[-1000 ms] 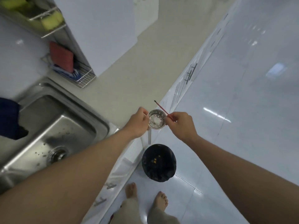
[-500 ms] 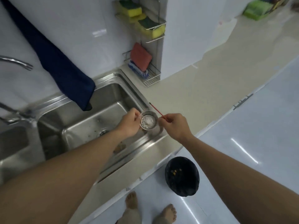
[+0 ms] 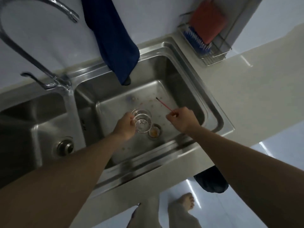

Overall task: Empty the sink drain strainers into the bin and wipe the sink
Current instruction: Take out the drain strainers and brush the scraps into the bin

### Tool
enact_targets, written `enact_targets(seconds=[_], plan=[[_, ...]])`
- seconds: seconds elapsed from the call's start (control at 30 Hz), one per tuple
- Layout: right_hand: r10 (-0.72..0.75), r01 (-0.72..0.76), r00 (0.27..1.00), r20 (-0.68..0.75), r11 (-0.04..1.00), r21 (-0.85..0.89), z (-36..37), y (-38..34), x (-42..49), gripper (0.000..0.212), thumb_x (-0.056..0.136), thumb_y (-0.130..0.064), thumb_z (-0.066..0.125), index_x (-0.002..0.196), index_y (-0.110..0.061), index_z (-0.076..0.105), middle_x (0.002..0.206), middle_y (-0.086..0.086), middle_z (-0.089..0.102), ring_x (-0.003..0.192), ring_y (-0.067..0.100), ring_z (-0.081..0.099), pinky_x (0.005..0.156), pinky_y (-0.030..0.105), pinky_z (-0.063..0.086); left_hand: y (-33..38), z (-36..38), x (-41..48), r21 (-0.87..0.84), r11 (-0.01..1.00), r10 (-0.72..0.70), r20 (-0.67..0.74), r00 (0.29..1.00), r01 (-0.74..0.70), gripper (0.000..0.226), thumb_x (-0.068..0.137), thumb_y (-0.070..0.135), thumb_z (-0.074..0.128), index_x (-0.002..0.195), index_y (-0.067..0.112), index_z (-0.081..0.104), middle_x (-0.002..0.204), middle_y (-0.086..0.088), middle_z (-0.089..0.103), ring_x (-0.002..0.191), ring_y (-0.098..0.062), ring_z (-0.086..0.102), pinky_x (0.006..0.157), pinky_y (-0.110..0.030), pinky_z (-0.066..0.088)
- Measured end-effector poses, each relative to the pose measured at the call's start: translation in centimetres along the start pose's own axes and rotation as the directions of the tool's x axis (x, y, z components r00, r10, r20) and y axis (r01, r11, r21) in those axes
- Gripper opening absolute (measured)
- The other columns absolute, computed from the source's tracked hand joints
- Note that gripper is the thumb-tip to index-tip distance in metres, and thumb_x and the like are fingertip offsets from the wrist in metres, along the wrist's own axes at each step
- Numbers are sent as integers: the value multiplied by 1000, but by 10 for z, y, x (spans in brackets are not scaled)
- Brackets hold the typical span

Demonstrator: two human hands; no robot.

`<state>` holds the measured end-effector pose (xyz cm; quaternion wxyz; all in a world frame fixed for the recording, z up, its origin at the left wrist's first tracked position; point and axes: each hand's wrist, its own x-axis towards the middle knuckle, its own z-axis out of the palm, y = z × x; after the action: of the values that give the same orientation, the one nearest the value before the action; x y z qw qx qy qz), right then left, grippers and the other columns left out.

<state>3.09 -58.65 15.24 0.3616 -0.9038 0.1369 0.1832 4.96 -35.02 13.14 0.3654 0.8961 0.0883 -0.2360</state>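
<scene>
Left hand point(image 3: 125, 127) grips the drain strainer point(image 3: 142, 121) by its rim, fingers curled round the edge. The cup is over the floor of the right basin of the sink point(image 3: 156, 46), mouth up, perforated bottom visible. Whether it touches the floor can't be told; motion blur.

The open drain hole point(image 3: 154, 131) is just beside the strainer at its 4 o'clock, with orange-brown residue inside.

Right hand point(image 3: 181, 119) pinches a thin red stick point(image 3: 165, 105) between thumb and fingers, dark tip pointing to 10 o'clock above the basin floor. The two hands are apart, right hand at 3 o'clock of the strainer.

Food specks point(image 3: 153, 104) are scattered on the basin floor at 12–1 o'clock of the strainer.

A second strainer point(image 3: 65, 147) is seated in the left basin's drain, at 8 o'clock in frame.

The bin point(image 3: 212, 183) is on the floor at 5 o'clock, partly hidden by the right forearm.

Elsewhere: a blue towel point(image 3: 111, 38) hangs into the basin at 12 o'clock, the faucet point(image 3: 32, 46) is at 10 o'clock, and a wire rack point(image 3: 217, 55) holds a red sponge point(image 3: 207, 25) and a blue brush point(image 3: 197, 38) at 1 o'clock.
</scene>
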Motion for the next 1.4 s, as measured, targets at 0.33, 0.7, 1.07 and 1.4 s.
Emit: enact_targets(seconds=[0.33,0.7,1.07,1.4], plan=[[161,-99,972,170,941,-323,66,14,54,33,88,-38,70,110,-13,70,98,5,68,84,19,66,80,34,58,-77,42,25,23,991,-132,47,990,131,12,101,19,48,105,8,50,107,-17,63,95,-30,58,75,-33,40],[221,-113,950,221,902,-416,96,26,78,22,89,-29,71,101,-11,70,87,7,66,76,21,63,67,32,53,-99,51,42,123,971,-223,137,965,207,21,96,16,59,111,3,51,118,-20,60,109,-37,57,91,-41,48],[166,-95,970,179,932,-351,70,20,70,18,91,-26,66,101,-13,73,83,2,65,72,17,61,67,27,49,-71,37,39,314,949,-42,115,992,3,39,96,7,52,134,8,55,136,-17,41,124,-35,48,110,-40,40],[86,-69,993,85,981,-180,-14,1,27,16,94,-24,62,91,-13,73,85,4,70,77,16,66,70,27,54,48,28,10,7,985,169,83,982,-170,35,103,27,45,89,1,64,88,-21,66,78,-24,59,75,-36,48]])
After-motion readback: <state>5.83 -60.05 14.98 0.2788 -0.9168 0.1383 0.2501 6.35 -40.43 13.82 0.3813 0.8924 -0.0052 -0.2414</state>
